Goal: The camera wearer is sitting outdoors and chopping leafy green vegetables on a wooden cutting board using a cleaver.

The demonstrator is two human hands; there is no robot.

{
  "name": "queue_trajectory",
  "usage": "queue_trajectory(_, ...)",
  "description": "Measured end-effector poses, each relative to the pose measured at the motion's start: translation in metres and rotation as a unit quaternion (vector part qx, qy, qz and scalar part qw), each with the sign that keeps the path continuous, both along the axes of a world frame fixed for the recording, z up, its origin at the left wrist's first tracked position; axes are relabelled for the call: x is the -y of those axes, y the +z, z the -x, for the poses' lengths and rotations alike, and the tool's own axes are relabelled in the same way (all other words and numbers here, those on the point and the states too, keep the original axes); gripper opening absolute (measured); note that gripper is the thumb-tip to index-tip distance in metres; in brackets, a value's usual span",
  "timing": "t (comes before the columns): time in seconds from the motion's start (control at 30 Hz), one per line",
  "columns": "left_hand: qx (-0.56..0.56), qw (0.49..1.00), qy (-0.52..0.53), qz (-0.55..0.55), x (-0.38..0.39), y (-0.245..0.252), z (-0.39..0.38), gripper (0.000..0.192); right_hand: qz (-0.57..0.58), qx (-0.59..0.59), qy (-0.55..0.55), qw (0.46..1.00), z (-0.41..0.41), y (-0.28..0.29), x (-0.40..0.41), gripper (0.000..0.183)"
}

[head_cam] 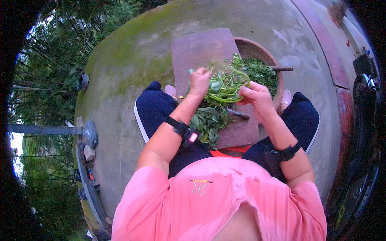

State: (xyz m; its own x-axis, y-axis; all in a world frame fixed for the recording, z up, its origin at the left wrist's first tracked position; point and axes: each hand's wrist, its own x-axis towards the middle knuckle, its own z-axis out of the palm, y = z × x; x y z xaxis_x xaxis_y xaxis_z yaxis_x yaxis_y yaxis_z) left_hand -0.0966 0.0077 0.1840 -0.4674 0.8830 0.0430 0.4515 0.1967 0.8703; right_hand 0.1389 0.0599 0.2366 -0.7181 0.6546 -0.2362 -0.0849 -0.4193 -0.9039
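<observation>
Long green vine stems with leaves [226, 90] form a looped bundle over a reddish wooden board [205, 45]. My right hand [256, 95] pinches the right side of the loop between thumb and fingers. At the bundle's left end, my left hand [199, 82] is curled around stems, its fingertips slightly blurred. Below the bundle, a heap of leafy greens [208, 123] lies on the board's near left part. A dark handle [238, 114] sticks out beside that heap; whatever it belongs to is hidden by the greens.
Right of the board, partly under it, stands a round brown basin [280, 87] of chopped greens [261, 75]. A wooden handle [282, 68] crosses its rim. My knees flank both. Stones [89, 152] lie along the concrete's left edge, and a dark vehicle [359, 180] stands far right.
</observation>
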Motion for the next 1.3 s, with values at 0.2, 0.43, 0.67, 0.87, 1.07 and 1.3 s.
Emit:
queue_trajectory(0.2,0.232,0.972,-0.048,-0.007,0.001,0.026,-0.048,0.018,-0.005,0.067,0.013,0.998,0.001,-0.007,-0.004,0.017)
queue_trajectory(0.43,0.369,0.926,-0.082,0.001,0.008,0.030,-0.074,0.019,-0.060,0.075,0.018,0.995,0.009,-0.020,-0.001,0.010)
queue_trajectory(0.67,-0.343,0.933,-0.085,-0.072,0.002,-0.025,-0.005,0.020,-0.016,0.060,0.035,0.997,-0.002,-0.007,-0.005,0.010)
queue_trajectory(0.87,0.126,0.992,-0.018,-0.004,0.007,0.024,-0.027,0.016,0.020,0.031,0.028,0.999,-0.015,-0.003,-0.024,0.014)
queue_trajectory(1.07,0.105,0.977,-0.176,0.055,0.018,0.038,-0.059,0.016,0.074,-0.051,-0.037,0.995,-0.009,-0.004,-0.029,0.015)
queue_trajectory(1.3,0.457,0.887,-0.059,-0.016,0.012,0.050,-0.064,0.013,-0.153,0.047,-0.010,0.987,0.008,-0.014,-0.010,0.024)
